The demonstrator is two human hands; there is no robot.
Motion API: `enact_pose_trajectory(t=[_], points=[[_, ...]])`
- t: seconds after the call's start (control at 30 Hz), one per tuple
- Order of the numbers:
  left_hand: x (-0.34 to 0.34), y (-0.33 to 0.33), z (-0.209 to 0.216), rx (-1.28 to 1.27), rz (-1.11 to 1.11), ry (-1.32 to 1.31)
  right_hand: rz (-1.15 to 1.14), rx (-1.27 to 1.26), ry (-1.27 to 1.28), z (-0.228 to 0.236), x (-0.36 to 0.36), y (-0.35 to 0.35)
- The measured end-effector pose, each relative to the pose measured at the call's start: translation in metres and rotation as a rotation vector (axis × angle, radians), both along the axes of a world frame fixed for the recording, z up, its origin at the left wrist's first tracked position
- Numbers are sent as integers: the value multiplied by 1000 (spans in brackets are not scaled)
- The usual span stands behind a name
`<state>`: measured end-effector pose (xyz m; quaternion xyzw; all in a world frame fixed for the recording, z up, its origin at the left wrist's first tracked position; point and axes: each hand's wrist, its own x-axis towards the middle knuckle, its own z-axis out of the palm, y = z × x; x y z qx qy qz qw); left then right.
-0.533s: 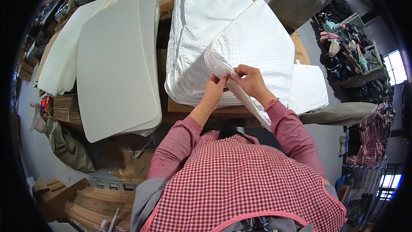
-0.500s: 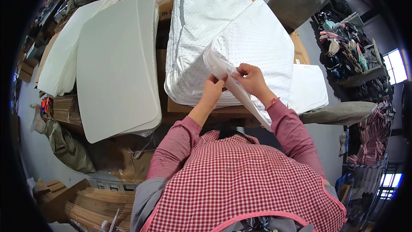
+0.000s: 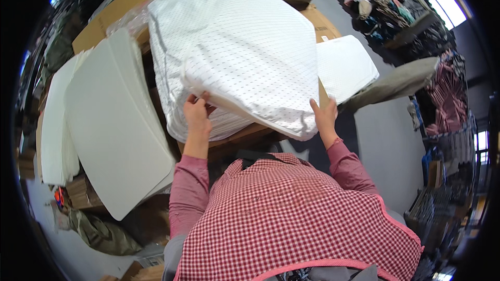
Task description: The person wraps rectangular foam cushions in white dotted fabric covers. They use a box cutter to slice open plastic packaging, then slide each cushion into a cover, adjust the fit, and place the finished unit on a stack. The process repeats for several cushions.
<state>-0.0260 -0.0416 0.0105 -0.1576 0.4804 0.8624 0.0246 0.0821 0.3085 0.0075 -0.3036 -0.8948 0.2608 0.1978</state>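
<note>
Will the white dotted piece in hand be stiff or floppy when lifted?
The white dotted piece is probably somewhat floppy: wrinkles cross its face. It may be light for its size, as the left hand pinches its edge. Broad and flat, it seems unlikely to roll.

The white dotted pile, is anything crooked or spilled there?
Yes, a bit crooked: the top dotted piece sits askew, so its edges don't line up with the pile. One corner juts out by the right hand; the left hand holds its near edge. I see nothing spilled.

Room over floor (image 3: 390, 151) right of right hand (image 3: 326, 117); grey bundle (image 3: 398, 79) blocks beyond; boards (image 3: 114, 130) perhaps crowd left hand (image 3: 198, 117).
</note>
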Motion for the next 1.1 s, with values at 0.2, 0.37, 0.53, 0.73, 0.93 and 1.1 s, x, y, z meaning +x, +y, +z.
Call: enact_pose_trajectory(t=[0.2,0.37,0.53,0.73,0.93,1.1], points=[[-20,-2,9,-5,4,44,156,-1315,427,-41,27,-6],[5,-31,18,27,71,-179,314,-882,617,27,29,-2],[100,-42,1,227,188,-259,448,-914,438,108,13,11],[159,-40,19,-382,-88,-366,520,-963,226,139,-55,23],[111,44,93,-1424,-165,1032,606,-1548,369,163,-54,15],[62,85,138,-1552,-350,1160,903,-1542,408,165,-38,12]])
